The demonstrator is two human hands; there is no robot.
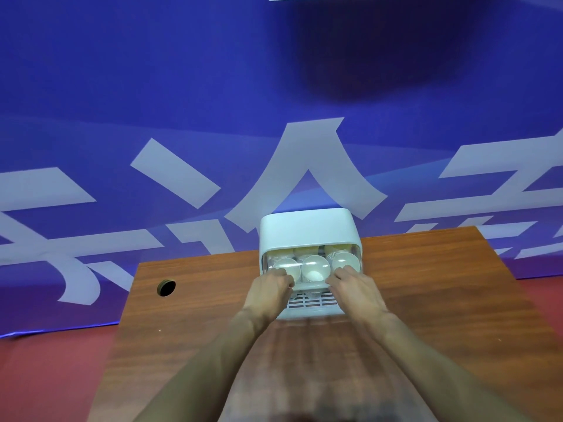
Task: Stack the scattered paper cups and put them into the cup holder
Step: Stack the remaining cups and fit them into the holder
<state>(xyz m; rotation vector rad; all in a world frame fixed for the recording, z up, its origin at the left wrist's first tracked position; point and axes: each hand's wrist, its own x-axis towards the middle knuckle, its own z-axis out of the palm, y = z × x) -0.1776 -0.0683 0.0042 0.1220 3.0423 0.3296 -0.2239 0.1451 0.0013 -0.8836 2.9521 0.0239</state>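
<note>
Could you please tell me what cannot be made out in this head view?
- Fingertips of the left hand and right hand: head view, curled against the cup holder, so the grip is unclear.
- Number of paper cups per stack: head view, hidden behind the front cups and cover glare.
- Near edge of the table: head view, cut off at the bottom.

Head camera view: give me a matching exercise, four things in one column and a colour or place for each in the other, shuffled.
Things:
1. cup holder
2. table
3. round hole
4. banner

Descriptions:
A. brown wood grain
B. blue with pale lettering
C. white, at the table's far edge
D. in the left part of the tabletop

Pairs: 1-C, 2-A, 3-D, 4-B
</note>
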